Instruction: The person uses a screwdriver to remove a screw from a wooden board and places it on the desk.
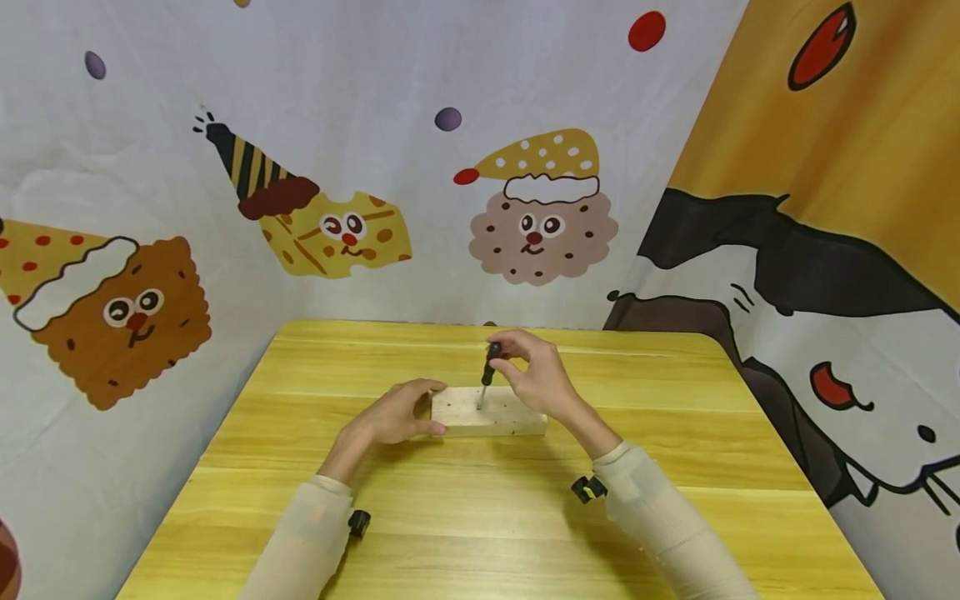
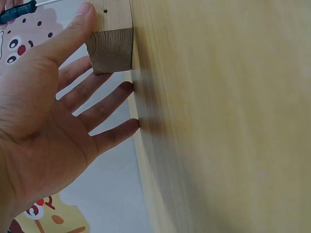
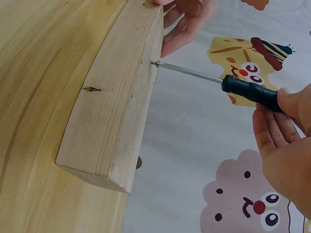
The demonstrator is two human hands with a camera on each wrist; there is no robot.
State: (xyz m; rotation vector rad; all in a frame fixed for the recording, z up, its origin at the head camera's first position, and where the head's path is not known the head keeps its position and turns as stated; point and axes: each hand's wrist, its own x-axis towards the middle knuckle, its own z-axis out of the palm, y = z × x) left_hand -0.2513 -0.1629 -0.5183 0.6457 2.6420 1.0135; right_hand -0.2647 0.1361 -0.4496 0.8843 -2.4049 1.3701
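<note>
A pale wooden block (image 1: 517,410) lies lengthwise on the table, with a few small dark holes in its top. My left hand (image 1: 390,414) holds the block's left end, thumb on the near side and fingers at the far side. In the left wrist view the ring and little fingers (image 2: 114,135) reach down beside the block to the tabletop. From above, my right hand (image 1: 542,377) pinches the black handle of a screwdriver (image 3: 245,91). Its metal shaft slants slightly, and the tip meets a small screw (image 3: 154,63) standing in the block's top face.
The yellow wood-grain table (image 1: 480,525) stretches around the block on all sides. A small dark round thing (image 1: 489,323) shows at its far edge. Behind hangs a white cloth (image 1: 420,50) printed with cartoon biscuits and cheese. Black wrist cameras (image 1: 588,489) sit at both sleeves.
</note>
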